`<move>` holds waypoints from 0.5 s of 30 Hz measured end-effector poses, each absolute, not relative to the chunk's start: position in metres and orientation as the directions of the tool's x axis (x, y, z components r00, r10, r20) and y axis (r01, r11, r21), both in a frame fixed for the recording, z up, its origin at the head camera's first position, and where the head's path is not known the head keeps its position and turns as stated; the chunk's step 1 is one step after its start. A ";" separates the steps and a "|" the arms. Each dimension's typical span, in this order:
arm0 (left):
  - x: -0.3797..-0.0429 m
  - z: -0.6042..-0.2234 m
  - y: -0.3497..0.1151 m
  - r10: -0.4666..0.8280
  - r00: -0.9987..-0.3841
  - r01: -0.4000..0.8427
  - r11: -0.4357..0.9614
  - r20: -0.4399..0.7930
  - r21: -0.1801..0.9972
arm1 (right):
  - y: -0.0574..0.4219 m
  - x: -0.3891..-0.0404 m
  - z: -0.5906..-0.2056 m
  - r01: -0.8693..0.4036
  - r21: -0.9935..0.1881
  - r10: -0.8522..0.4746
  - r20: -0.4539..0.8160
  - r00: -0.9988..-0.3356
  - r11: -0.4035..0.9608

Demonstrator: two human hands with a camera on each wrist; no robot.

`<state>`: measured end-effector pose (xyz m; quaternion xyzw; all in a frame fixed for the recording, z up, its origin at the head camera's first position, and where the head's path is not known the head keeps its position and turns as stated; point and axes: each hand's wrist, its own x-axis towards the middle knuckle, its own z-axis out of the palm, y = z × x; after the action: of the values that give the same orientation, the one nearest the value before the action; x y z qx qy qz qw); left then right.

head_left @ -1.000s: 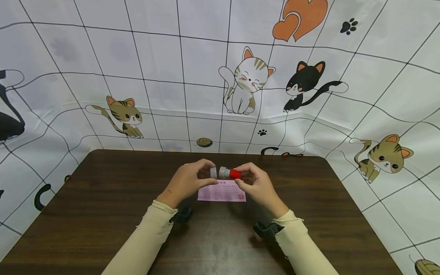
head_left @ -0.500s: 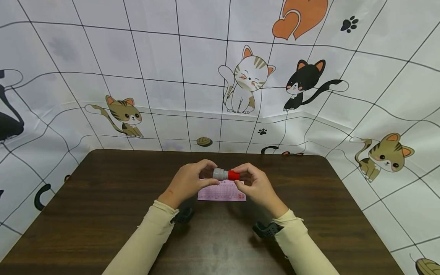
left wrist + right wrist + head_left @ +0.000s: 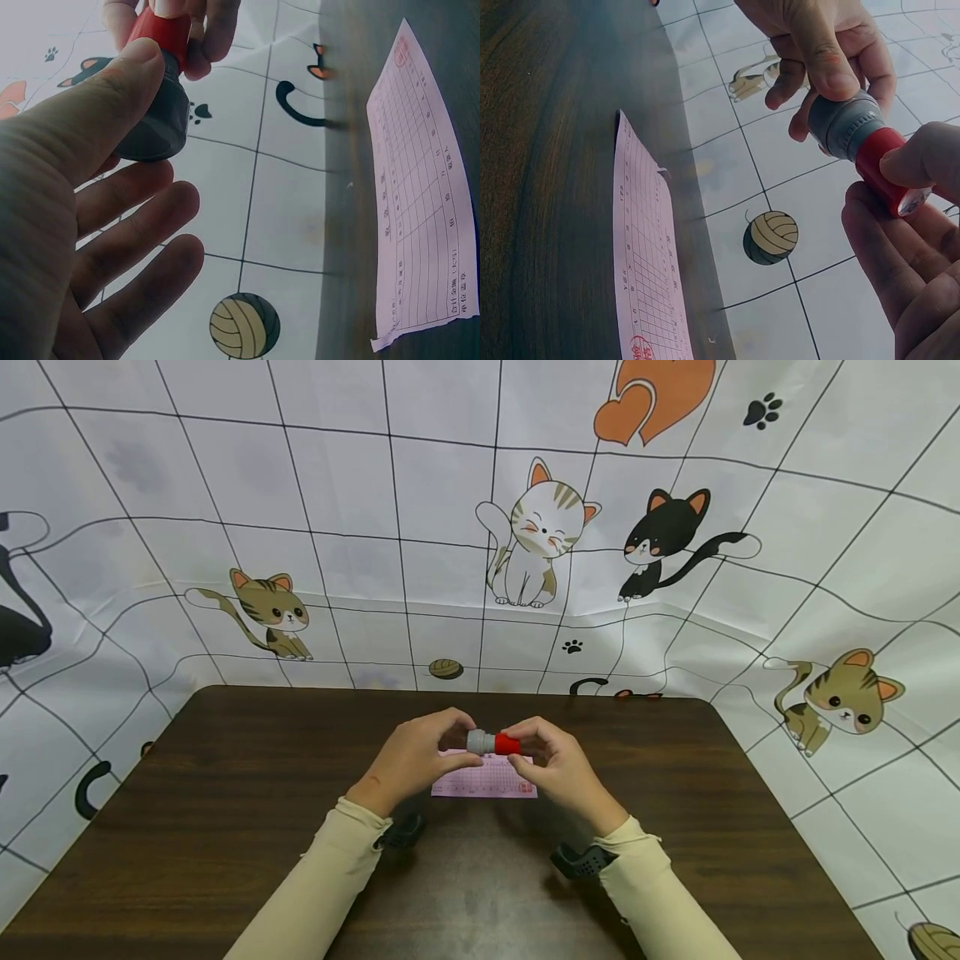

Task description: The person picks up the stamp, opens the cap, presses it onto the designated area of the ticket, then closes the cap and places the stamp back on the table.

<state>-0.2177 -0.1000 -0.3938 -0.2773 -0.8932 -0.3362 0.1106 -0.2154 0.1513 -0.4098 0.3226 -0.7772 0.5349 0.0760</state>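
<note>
A small round stamp with a red handle [image 3: 507, 744] and a grey cap [image 3: 478, 742] lies sideways between my two hands, over the back half of the table. My left hand [image 3: 416, 752] pinches the grey cap, thumb on the near side; its other fingers spread away in the left wrist view. My right hand [image 3: 555, 762] grips the red handle between thumb and fingers, and the handle's clear end [image 3: 913, 201] shows in the right wrist view. Cap and handle sit joined in one line. Below them a pink printed form [image 3: 483, 782] bears a red seal mark [image 3: 526, 787].
The dark wooden table [image 3: 225, 827] ends at a back edge just beyond my hands. Behind it hangs a white sheet [image 3: 337, 568] with grid lines and cartoon cats. Dark bands [image 3: 583, 862] circle both wrists over cream sleeves.
A second ago the grey cap was apart from the stamp, with a gap between. My hands came together and the cap now covers the stamp's end. The form stayed in place.
</note>
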 end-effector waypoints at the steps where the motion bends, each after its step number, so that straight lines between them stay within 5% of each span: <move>1: -0.218 -0.394 -0.100 0.420 -0.822 0.569 0.623 0.384 0.536 | 0.151 -0.215 -0.409 -0.579 -0.784 -0.420 0.459 -0.783 0.222; 15: -0.218 -0.395 -0.100 0.425 -0.814 0.580 0.608 0.395 0.542 | 0.151 -0.212 -0.407 -0.525 -0.804 -0.388 0.406 -0.827 0.280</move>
<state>-0.2178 -0.0998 -0.3948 -0.2827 -0.8893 -0.3410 0.1136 -0.2122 0.1513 -0.4070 0.2864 -0.7974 0.5272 0.0650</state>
